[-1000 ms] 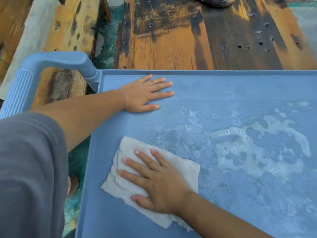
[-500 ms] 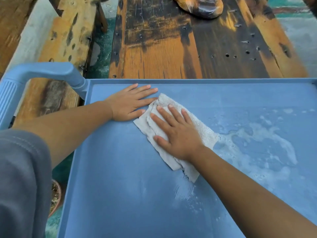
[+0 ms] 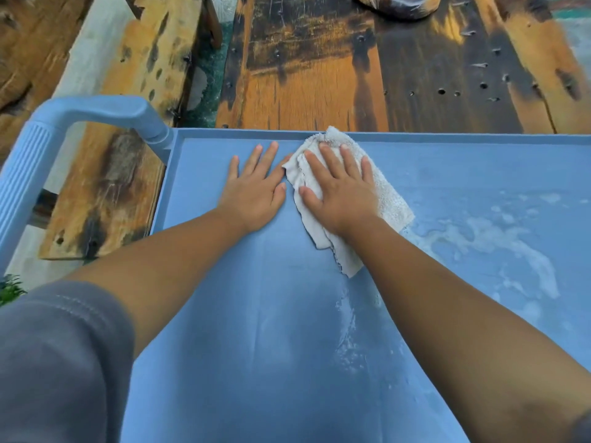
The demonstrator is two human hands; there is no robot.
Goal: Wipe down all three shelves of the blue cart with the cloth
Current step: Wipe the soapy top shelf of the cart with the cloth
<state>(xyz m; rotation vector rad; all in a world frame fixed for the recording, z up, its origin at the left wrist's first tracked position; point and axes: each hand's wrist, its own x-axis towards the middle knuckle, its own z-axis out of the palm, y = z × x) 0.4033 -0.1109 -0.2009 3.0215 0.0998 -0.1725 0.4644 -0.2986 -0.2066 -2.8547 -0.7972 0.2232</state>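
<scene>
White terry cloth (image 3: 388, 199) now pushed further up to far rim of blue plastic cart's top shelf (image 3: 243, 330). Right hand (image 3: 339, 190) pressed flat on cloth, fingers spread. Left hand (image 3: 256, 193) laid flat, empty, just beside. Soapy foam (image 3: 499, 247) seen at right.

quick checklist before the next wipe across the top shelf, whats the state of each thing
1. Cloth flat under the right hand: ok, palm and fingers press it down.
2. Left hand bracing the top shelf: ok, flat on the surface, beside the cloth.
3. Cloth at the far rim: ok, its top edge reaches it.
4. Suds to the right cleared: not ok, foam still sits on the shelf.
5. Streak near the right forearm cleared: not ok.
6. Lower two shelves wiped: cannot tell, out of view.
</scene>
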